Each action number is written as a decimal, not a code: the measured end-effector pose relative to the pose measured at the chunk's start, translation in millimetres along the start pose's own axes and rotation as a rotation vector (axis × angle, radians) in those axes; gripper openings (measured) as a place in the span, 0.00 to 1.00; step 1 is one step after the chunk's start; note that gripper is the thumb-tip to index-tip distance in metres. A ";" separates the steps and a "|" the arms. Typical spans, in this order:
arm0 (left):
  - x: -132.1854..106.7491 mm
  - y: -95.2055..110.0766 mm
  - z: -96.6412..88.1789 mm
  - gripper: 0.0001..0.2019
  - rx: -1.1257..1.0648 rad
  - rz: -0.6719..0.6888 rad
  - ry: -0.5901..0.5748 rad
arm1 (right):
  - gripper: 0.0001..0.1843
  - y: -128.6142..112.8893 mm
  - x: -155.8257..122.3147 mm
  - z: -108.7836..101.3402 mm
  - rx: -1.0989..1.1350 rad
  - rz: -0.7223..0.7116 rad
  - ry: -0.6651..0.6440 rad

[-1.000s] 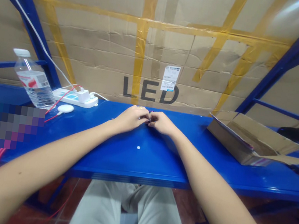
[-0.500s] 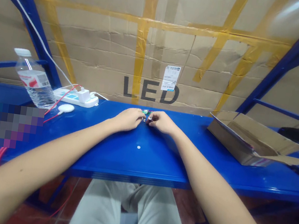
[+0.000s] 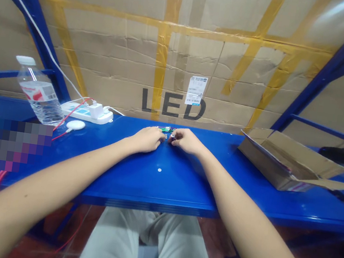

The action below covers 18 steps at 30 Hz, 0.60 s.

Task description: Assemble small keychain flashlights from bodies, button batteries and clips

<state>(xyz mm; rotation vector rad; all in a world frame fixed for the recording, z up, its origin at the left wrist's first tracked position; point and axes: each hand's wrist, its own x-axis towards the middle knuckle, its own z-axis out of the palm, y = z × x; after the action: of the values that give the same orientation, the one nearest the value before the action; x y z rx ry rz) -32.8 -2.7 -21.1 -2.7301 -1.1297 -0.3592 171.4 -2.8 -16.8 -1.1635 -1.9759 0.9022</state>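
Gap opened, slim sticks (image 3: pixel 167 129) bared

On my feed the left hand (image 3: pixel 148 139) and right hand (image 3: pixel 187 141) have parted over the last second, uncovering sticks just beyond them on the counter (image 3: pixel 151 186). Right grip pinches a small piece (image 3: pixel 172 137); left grip half curled, can't tell if holding. Open cardboard box (image 3: pixel 259 167) right, contents unclear; capped bottle (image 3: pixel 40 95) left, fill level unclear

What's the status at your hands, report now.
Left hand, grip unclear. Right hand pinching small piece. Slim colourful items just beyond. Open box clear of both hands.
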 end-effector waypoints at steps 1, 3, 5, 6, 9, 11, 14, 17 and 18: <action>0.0 -1.2 0.0 0.14 -0.028 -0.013 0.015 | 0.09 -0.6 -0.4 -0.1 0.004 -0.001 0.000; -0.2 -3.9 0.9 0.10 -0.078 -0.044 0.045 | 0.09 -1.3 -1.0 -0.1 0.005 -0.004 0.000; -0.3 -6.8 3.1 0.07 -0.121 -0.050 0.072 | 0.09 -1.2 -0.9 0.0 0.006 -0.005 -0.001; -0.2 -8.2 4.6 0.06 -0.140 -0.037 0.081 | 0.09 -0.8 -0.7 0.1 0.008 -0.005 -0.002; 0.4 -11.1 8.4 0.06 -0.173 -0.005 0.075 | 0.09 0.1 -0.1 0.3 0.015 -0.001 -0.005; 0.9 -11.2 8.2 0.07 -0.175 -0.032 0.058 | 0.09 0.1 -0.2 0.3 0.011 -0.004 -0.007; 1.4 -7.7 1.1 0.05 -0.232 -0.091 0.087 | 0.09 -0.9 -1.1 0.1 0.000 -0.006 -0.006; 1.8 -0.7 -10.6 0.05 -0.368 -0.100 0.274 | 0.09 -1.2 -1.6 0.1 -0.009 -0.008 -0.001; 1.9 2.0 -13.8 0.05 -0.405 -0.085 0.344 | 0.09 -0.9 -1.6 0.2 -0.007 -0.009 0.000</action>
<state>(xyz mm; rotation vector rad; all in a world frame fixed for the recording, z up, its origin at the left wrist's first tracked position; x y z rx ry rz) -32.3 -6.2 -7.4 -2.7849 -1.1804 -1.1323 171.5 -4.6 -16.5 -1.1583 -1.9846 0.8915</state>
